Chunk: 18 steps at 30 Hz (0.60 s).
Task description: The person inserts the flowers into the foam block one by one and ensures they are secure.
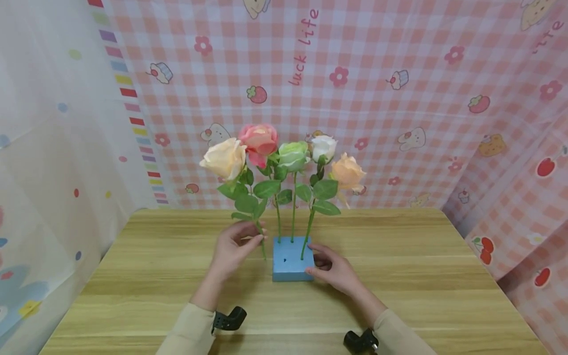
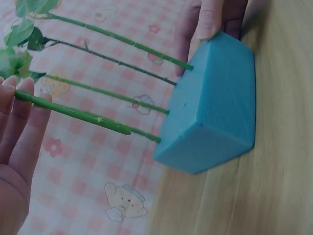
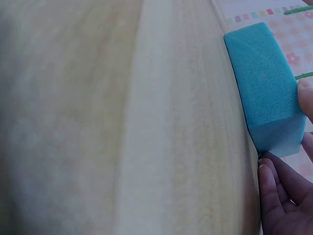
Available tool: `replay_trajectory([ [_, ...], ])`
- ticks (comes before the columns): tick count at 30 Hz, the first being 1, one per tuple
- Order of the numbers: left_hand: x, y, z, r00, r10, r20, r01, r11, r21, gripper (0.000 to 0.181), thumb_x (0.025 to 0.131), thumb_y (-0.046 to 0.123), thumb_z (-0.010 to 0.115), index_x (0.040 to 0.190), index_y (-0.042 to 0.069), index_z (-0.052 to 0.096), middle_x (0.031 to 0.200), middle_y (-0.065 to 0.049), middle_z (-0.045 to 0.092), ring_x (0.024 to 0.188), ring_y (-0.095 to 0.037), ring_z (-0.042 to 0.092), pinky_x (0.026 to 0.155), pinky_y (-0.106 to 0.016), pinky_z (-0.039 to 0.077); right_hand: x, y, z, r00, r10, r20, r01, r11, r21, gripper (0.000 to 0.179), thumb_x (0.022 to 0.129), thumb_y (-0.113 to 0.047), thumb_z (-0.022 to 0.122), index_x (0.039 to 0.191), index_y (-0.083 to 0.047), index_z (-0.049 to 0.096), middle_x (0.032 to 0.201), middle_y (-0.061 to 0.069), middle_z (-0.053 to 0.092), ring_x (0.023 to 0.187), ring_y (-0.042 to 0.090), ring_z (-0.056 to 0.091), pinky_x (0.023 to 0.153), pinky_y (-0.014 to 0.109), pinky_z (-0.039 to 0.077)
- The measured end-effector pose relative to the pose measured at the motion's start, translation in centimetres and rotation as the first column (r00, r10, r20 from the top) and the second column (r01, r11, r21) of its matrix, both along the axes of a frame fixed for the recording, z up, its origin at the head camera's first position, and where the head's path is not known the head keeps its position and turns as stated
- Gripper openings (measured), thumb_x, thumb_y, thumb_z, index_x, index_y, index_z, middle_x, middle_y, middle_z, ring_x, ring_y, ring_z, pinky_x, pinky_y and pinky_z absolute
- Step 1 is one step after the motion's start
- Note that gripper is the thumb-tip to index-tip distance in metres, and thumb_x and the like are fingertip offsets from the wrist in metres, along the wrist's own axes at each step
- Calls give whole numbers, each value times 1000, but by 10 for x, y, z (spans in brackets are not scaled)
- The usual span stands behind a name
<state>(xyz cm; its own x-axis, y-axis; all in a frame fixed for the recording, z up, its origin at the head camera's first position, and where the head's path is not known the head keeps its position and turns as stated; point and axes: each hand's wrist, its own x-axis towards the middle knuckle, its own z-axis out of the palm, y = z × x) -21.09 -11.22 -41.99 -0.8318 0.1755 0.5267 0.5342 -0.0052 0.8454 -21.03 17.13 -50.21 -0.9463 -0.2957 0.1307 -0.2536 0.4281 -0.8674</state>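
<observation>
My left hand [image 1: 237, 246] pinches the green stem of a cream rose [image 1: 225, 159] between thumb and fingers. The stem's cut lower end [image 2: 115, 126] hangs left of a blue foam block [image 1: 293, 273], above the table. At the block's right side, my right hand [image 1: 335, 268] grips it, thumb near the front corner and fingers toward the back. A pink rose [image 1: 259, 140], a green rose [image 1: 293, 157], a white rose [image 1: 324, 148] and a peach rose [image 1: 348, 171] stand over the block, their stems stuck in its top. A small dark hole shows at the top's front left.
The block sits on a wood-grain table [image 1: 377, 305]. Behind the table hangs a pink checked cloth [image 1: 372, 113], and a pale printed cloth [image 1: 53, 162] covers the left side. Green leaves [image 1: 326, 190] spread out between the flower heads and the block.
</observation>
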Motion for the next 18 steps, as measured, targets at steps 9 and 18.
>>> replay_trajectory([
  [9,-8,21,-4,1000,-11,13,12,999,-47,24,88,-7,70,111,-9,68,96,-24,70,86,-17,71,75,-31,59,0,-1,1,1000,-2,7,2,1000,-22,59,86,-24,79,140,-13,55,119,16,66,102,25,65,84,30,55],
  [18,-11,41,-11,998,-29,59,32,998,-55,23,87,-10,69,110,-6,70,97,-24,70,88,-37,70,76,-32,59,-1,-1,0,1000,1,6,-1,1000,-31,60,87,-24,79,140,-12,55,118,17,67,101,25,65,83,29,55],
])
